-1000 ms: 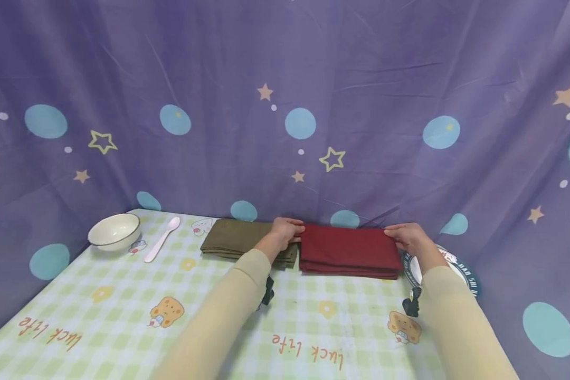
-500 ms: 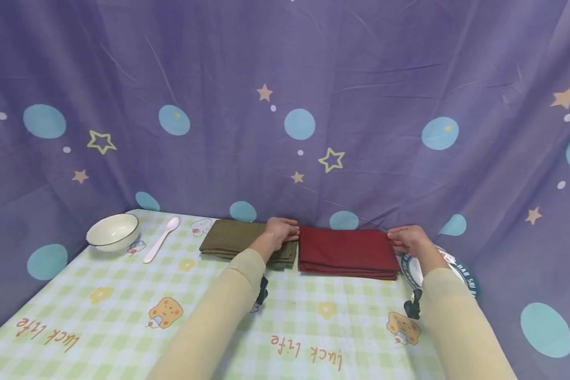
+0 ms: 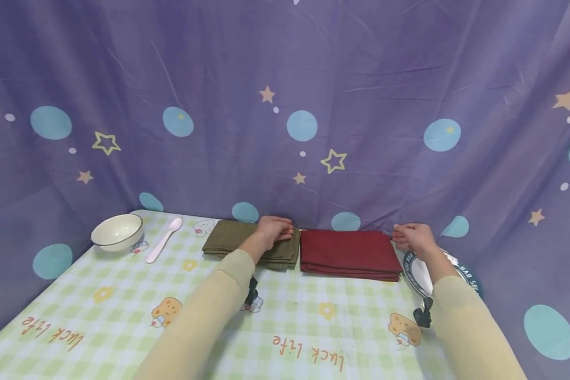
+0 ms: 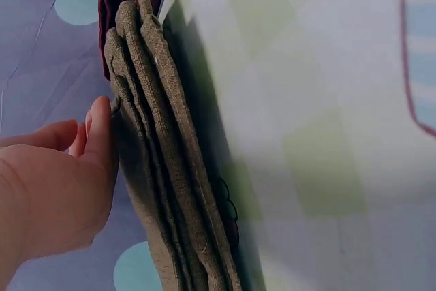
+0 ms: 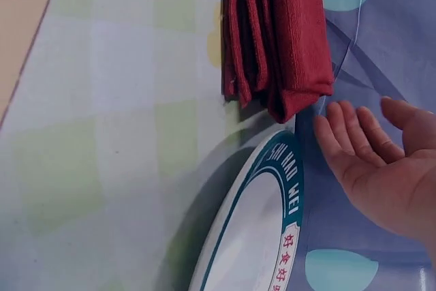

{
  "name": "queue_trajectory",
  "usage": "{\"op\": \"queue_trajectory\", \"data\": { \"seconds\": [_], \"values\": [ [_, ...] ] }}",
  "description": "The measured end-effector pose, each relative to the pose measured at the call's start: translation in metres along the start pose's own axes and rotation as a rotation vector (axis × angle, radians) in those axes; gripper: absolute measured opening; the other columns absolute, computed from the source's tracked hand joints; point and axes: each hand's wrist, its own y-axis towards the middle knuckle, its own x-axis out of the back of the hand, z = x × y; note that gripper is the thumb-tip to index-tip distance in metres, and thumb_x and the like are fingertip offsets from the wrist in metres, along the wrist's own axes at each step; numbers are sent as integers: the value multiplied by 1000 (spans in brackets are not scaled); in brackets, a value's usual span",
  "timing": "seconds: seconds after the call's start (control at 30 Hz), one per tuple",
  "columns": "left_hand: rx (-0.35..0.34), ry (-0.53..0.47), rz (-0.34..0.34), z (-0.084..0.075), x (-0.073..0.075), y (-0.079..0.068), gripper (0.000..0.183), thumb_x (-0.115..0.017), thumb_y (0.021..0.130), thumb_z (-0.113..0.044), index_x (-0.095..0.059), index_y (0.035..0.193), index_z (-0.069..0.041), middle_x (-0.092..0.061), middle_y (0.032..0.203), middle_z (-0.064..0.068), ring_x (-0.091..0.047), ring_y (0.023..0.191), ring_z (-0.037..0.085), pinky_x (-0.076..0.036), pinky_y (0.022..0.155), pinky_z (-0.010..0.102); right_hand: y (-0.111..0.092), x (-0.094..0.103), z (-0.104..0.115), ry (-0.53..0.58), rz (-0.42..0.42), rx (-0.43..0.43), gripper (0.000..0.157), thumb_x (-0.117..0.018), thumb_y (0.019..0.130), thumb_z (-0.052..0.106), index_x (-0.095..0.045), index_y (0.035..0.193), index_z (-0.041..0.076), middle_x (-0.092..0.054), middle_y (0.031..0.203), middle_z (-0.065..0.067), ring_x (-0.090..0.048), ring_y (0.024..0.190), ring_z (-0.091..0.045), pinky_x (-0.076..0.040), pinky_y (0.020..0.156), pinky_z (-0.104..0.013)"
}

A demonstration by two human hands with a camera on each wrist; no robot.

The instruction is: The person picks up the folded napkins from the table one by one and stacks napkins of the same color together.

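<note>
Side by side at the back of the table lie two folded cloths, a dark red cloth [image 3: 349,254] and an olive-brown cloth [image 3: 235,237]. Over the right part of the brown one is my left hand [image 3: 272,231], holding nothing; in the left wrist view its fingertips come right at the cloth's top fold [image 4: 157,100]. My right hand [image 3: 414,238] is off the red cloth's right end, fingers loosely bent, with a gap to the red folds [image 5: 286,39] in the right wrist view. Below that hand lies a plate [image 3: 420,274] with a dark green lettered rim, partly covered by the forearm.
A cream bowl [image 3: 117,232] with a dark rim stands at the table's left back corner, beside a pale pink spoon [image 3: 163,240]. A green-checked tablecloth [image 3: 309,316] covers the table. A purple curtain [image 3: 228,158] hangs right behind the cloths.
Both hands have come away from the red cloth: the left moved left over the brown cloth, the right moved slightly right. The red cloth has stayed about in place.
</note>
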Motion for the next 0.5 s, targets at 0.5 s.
{"op": "queue_trajectory", "data": {
  "seconds": [0.5],
  "values": [
    [-22, -15, 156, -1, 3, -14, 39, -56, 104, -8, -54, 140, 8, -58, 133, 31, -64, 116, 36, -59, 87, 34, -8, -27, 11, -80, -42, 202, 66, -57, 103, 44, -55, 136, -13, -65, 125, -27, -69, 99, -13, -57, 92, -38]
  ]
}}
